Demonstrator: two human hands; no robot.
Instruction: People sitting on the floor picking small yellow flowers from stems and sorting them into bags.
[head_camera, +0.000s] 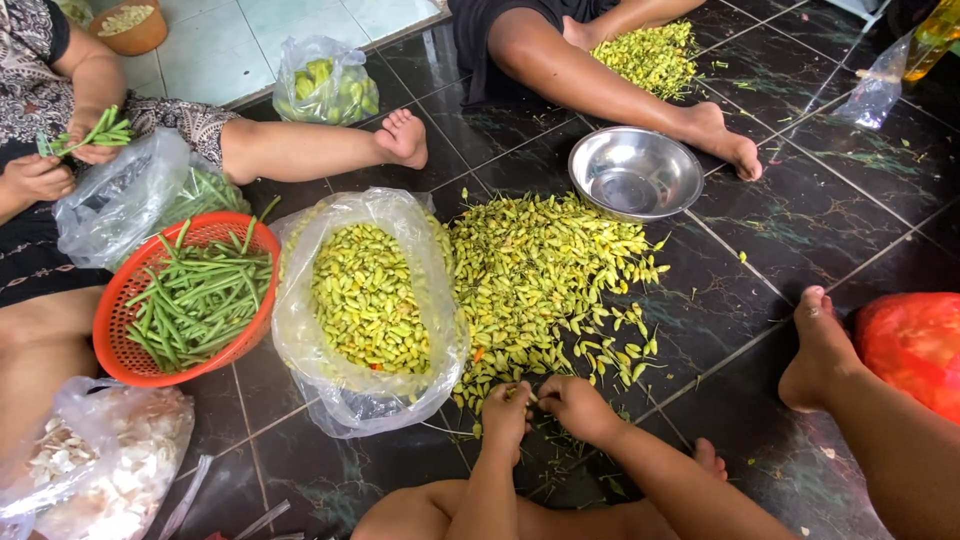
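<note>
My left hand (507, 417) and my right hand (575, 405) meet close together low over the dark tiled floor, pinching a small yellow-green chili between their fingertips. Just beyond them spreads a wide pile of loose yellow-green chilies (540, 270). Left of the pile lies an open clear plastic bag (300, 330) filled with more of the same chilies. An empty steel bowl (636, 172) rests past the pile.
An orange basket (115, 340) of green beans lies at left, beside a person's hand (90, 140) holding beans. Other people's legs and feet (402, 137) cross the floor. A second chili heap (650, 55), several plastic bags and a red sack (915, 345) lie around.
</note>
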